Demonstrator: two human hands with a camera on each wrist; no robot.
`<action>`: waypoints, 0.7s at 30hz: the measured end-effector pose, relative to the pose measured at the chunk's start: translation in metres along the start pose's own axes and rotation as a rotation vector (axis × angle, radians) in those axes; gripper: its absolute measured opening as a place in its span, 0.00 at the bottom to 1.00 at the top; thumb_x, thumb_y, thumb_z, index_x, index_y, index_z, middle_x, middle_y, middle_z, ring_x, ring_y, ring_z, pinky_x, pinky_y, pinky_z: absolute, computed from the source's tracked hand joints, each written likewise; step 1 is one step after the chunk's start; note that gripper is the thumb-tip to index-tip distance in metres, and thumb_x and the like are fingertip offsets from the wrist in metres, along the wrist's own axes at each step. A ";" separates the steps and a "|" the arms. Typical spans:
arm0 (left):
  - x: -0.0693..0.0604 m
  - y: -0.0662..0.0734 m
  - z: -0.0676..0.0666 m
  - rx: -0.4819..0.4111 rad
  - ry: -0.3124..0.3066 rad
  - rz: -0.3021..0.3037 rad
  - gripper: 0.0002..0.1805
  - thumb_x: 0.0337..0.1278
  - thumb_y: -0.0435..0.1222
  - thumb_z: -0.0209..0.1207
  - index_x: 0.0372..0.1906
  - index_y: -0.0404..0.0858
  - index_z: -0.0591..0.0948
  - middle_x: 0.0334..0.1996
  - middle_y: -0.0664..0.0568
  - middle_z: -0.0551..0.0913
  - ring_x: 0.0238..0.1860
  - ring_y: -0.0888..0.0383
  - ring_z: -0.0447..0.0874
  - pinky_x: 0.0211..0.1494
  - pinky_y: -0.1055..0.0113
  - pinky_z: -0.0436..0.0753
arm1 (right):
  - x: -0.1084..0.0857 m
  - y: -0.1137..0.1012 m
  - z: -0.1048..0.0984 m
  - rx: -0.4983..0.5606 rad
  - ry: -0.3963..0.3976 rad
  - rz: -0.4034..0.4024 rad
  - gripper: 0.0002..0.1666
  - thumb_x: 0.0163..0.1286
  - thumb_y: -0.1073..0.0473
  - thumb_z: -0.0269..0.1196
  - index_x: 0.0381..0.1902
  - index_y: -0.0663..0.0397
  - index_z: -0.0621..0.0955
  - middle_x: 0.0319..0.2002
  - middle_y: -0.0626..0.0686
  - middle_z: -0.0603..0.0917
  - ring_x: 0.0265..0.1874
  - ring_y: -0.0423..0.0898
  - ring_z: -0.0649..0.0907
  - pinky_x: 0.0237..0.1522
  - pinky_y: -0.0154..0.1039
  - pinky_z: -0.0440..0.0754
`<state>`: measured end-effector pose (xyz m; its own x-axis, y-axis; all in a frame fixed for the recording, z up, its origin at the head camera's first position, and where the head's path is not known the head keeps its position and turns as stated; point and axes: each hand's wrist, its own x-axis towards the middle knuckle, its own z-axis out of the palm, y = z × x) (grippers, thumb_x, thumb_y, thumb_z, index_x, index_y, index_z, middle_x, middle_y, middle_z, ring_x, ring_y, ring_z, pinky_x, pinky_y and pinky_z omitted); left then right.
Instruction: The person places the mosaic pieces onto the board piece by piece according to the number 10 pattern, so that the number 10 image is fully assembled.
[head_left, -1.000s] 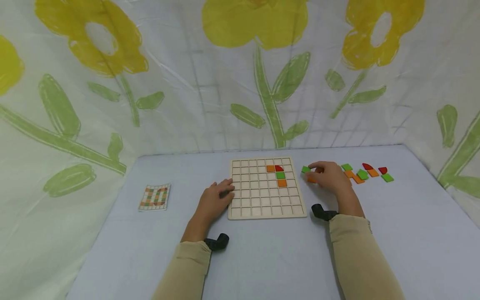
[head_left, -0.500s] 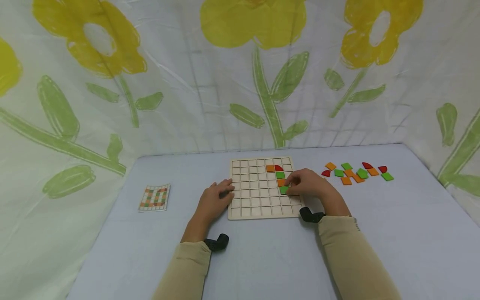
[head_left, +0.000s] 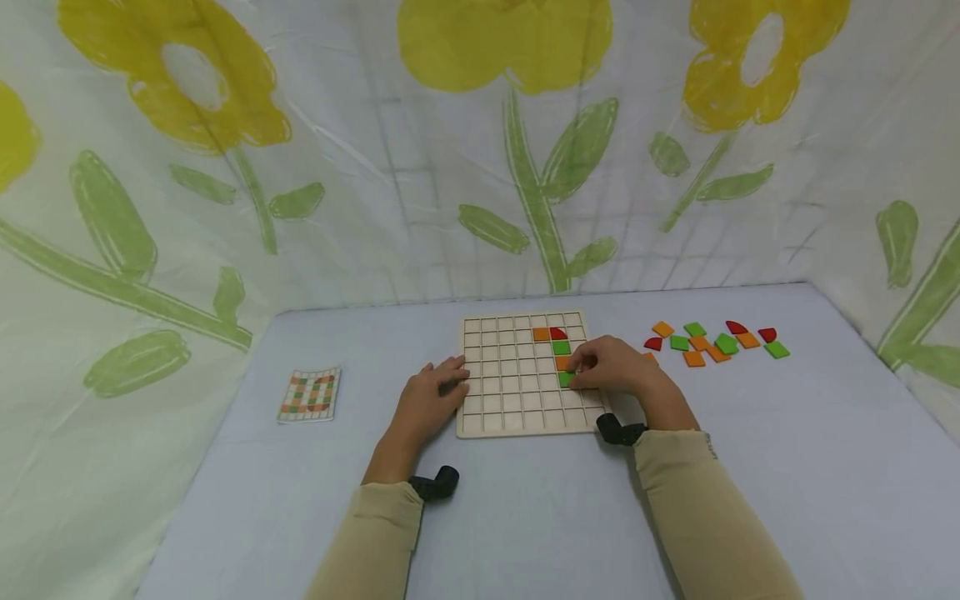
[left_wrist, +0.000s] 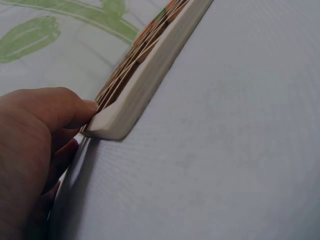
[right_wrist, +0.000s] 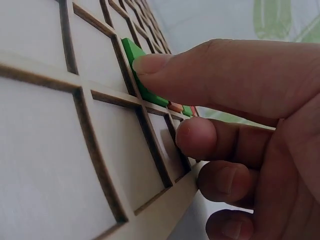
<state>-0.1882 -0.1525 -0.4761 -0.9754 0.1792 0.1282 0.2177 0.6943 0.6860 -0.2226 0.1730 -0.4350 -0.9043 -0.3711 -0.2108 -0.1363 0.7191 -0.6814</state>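
Observation:
A pale wooden grid board [head_left: 510, 408] lies in the middle of the table. My left hand [head_left: 427, 407] touches its left edge with relaxed fingers; up close in the left wrist view, the thumb [left_wrist: 82, 110] rests at the board's rim. Over the right side of the grid, my right hand [head_left: 618, 367] pinches a green square tile [head_left: 565, 380], which sits in a cell. In the right wrist view the thumb lies on this green tile [right_wrist: 129, 49]; the index finger is hidden. Above it, in the same column, are an orange tile [head_left: 562, 363], a green tile [head_left: 562, 347] and a red quarter-round tile [head_left: 558, 333].
Several loose red, green and orange tiles [head_left: 694, 358] lie on the table right of the board. A small printed pattern card [head_left: 309, 395] lies to the left. Behind the table hangs a white cloth [head_left: 360, 242] painted with flowers.
My right hand has moved left from the loose tiles to the board, bringing the green square tile to the cell below the orange one. The left hand has stayed at the board's edge.

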 end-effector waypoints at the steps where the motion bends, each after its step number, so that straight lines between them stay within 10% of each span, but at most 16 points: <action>1: 0.000 0.000 0.000 0.001 0.000 -0.001 0.16 0.64 0.41 0.62 0.54 0.43 0.85 0.66 0.59 0.76 0.70 0.58 0.70 0.80 0.58 0.57 | 0.000 0.000 0.000 -0.005 0.004 0.009 0.11 0.59 0.54 0.71 0.38 0.51 0.86 0.28 0.49 0.80 0.31 0.46 0.76 0.33 0.37 0.74; 12: -0.001 -0.001 0.002 -0.011 -0.006 -0.012 0.16 0.64 0.41 0.61 0.54 0.42 0.85 0.66 0.58 0.76 0.70 0.57 0.69 0.80 0.56 0.57 | -0.013 0.022 -0.026 -0.031 0.262 0.192 0.20 0.68 0.51 0.63 0.54 0.51 0.82 0.42 0.56 0.79 0.35 0.52 0.76 0.32 0.38 0.76; 21: 0.000 0.000 -0.001 -0.004 0.002 0.014 0.15 0.64 0.40 0.62 0.53 0.42 0.85 0.65 0.58 0.76 0.70 0.57 0.70 0.80 0.56 0.58 | -0.030 0.049 -0.048 0.006 0.333 0.371 0.26 0.70 0.62 0.55 0.65 0.56 0.75 0.68 0.68 0.68 0.67 0.68 0.64 0.66 0.67 0.68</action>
<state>-0.1877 -0.1529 -0.4753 -0.9723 0.1877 0.1390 0.2312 0.6886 0.6873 -0.2215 0.2478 -0.4287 -0.9715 0.1177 -0.2059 0.2212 0.7631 -0.6072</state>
